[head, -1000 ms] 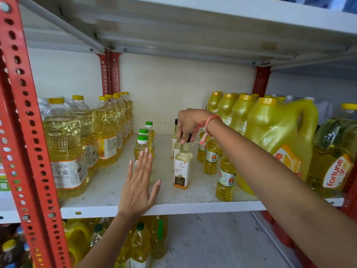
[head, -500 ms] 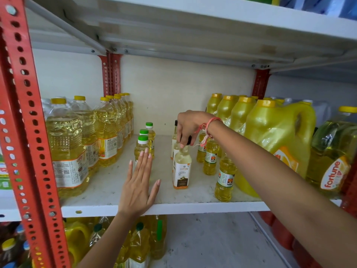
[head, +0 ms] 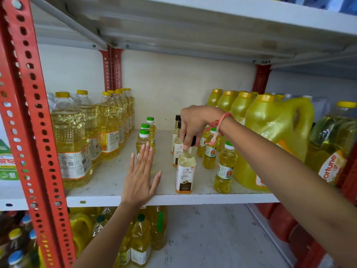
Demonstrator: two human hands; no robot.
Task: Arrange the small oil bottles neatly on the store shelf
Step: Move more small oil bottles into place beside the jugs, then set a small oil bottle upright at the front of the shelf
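A small pale coconut oil bottle (head: pixel 185 172) with a white and brown label stands upright near the front edge of the white shelf (head: pixel 108 182). My right hand (head: pixel 195 124) pinches its black cap from above. Two more bottles of that kind (head: pixel 176 136) line up behind it. Left of them stand three small green-capped yellow bottles (head: pixel 146 136) in a row. My left hand (head: pixel 140 178) lies flat and open on the shelf, its fingertips against the nearest of these. On the right are several small green-capped labelled oil bottles (head: pixel 224 169).
Large yellow-capped oil bottles (head: pixel 71 138) fill the shelf's left side. A big yellow jug (head: pixel 274 136) and tall yellow bottles crowd the right. A red perforated upright (head: pixel 32 120) stands front left. More bottles sit on the shelf below (head: pixel 141 240).
My right hand has drawn the coconut oil bottle slightly forward toward the shelf's front edge and set it straighter. My left hand has stayed put.
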